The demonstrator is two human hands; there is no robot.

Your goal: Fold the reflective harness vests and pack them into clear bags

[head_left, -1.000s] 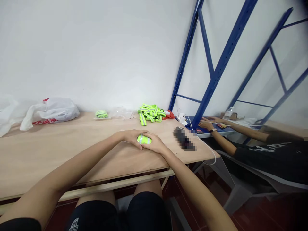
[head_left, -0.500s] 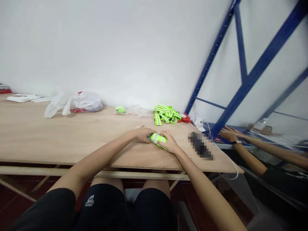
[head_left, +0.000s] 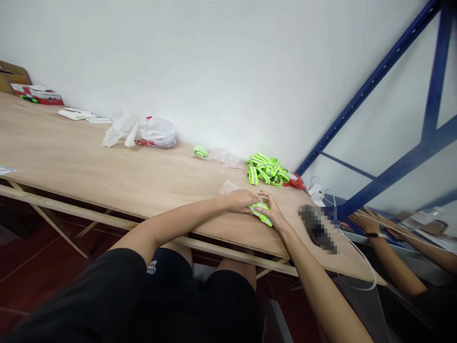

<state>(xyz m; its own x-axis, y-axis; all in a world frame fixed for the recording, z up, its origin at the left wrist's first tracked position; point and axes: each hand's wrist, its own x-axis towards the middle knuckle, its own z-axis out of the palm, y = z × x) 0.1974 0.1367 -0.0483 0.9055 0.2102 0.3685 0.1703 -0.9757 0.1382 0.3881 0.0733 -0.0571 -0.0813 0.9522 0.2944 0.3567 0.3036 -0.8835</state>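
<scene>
A folded yellow-green reflective strap bundle [head_left: 262, 215] is between my two hands, low over the wooden table [head_left: 171, 176]. My left hand [head_left: 243, 200] grips its left end. Around its right side are the fingers of my right hand [head_left: 273, 209], with the index finger raised a little. A clear plastic bag [head_left: 229, 187] lies just behind my left hand. Farther back is a loose heap of the same straps [head_left: 266, 169]. By the wall, a small rolled strap [head_left: 200, 151] sits beside clear bags [head_left: 224, 157].
A white plastic bag [head_left: 157, 132] and papers [head_left: 76, 114] lie along the wall, with boxes [head_left: 39, 94] at far left. On the right are a blurred dark object [head_left: 317, 228], a white cable [head_left: 371, 271], a blue metal frame [head_left: 392, 176] and another person's arms [head_left: 389, 255].
The camera view has turned and tilted, showing more of the table's left side. The bundle remains between my hands; my right index finger has lifted, and the clear bag behind my left hand shows more.
</scene>
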